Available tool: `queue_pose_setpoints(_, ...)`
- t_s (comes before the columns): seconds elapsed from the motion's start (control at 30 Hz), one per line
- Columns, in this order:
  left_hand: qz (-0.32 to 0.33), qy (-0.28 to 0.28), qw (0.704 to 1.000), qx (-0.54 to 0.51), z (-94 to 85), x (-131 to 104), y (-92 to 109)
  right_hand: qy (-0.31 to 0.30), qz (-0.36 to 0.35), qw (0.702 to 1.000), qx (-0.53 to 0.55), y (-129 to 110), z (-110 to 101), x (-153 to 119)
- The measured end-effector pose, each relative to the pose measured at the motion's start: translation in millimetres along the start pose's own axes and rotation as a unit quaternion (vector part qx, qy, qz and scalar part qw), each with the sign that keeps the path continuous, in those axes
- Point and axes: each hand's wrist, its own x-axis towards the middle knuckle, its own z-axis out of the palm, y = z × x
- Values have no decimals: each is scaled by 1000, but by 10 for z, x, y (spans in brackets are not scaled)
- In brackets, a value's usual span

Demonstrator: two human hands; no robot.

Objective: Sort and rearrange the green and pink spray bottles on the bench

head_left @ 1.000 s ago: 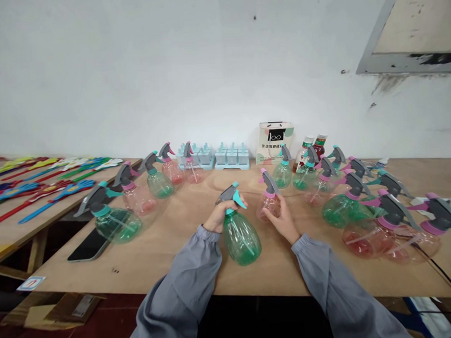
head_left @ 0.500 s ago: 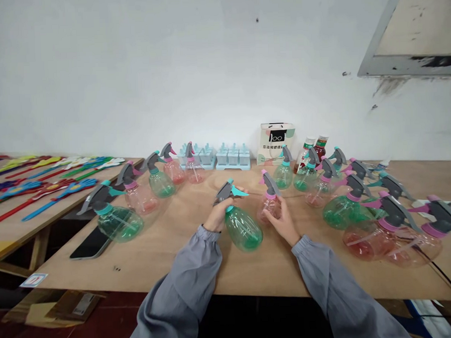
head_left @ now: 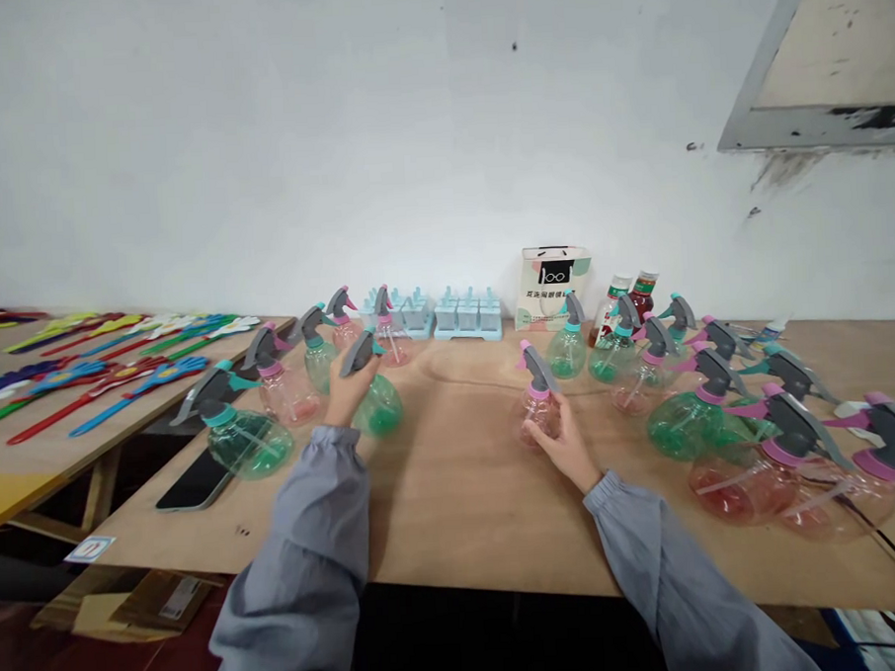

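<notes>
The white wall [head_left: 261,136] fills the upper part of the view, and under it the brown worktop [head_left: 455,503] spreads wide. At its left is a second worktop [head_left: 52,457], on which lie many colourful sticks [head_left: 127,375]. Two grey sleeves [head_left: 315,539] come in from below. On the right stands a crowd of green and pink spray bottles [head_left: 685,424]; a shorter row [head_left: 291,392] of the same kind stands on the left. Near the wall there is a paper bag [head_left: 553,289], and beside it pale blue moulds [head_left: 467,317]. The green bottle [head_left: 383,410] is tilted in the left hand [head_left: 348,394], close beside the left row; the fingers are bent around its upper part, their tips hidden, and I cannot tell whether its base touches the worktop. The pink bottle [head_left: 523,411] is on the worktop, right of the middle, and the right hand [head_left: 567,444] has its fingers closed around it. A black phone [head_left: 194,482] lies near the left edge, partly hidden by a bottle of the row, and a small sticker [head_left: 91,549] is at the front left corner
</notes>
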Motion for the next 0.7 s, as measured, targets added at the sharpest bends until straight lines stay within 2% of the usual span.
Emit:
queue_pose_setpoints(0.13,12,61,998,19,37,396,-157,0,-2,1000,-8,-14,5,-7)
queue_pose_setpoints(0.23,-3,72,997,38,99,572,-250,3,3,1000,-13,-15,7,-14)
queue_pose_setpoints(0.5,-3,56,998,17,213,713,-546,-13,0,1000,1,-29,-1,-21)
queue_pose_setpoints(0.7,3,55,998,-11,278,754,-576,-2,-9,1000,-8,-11,5,-23)
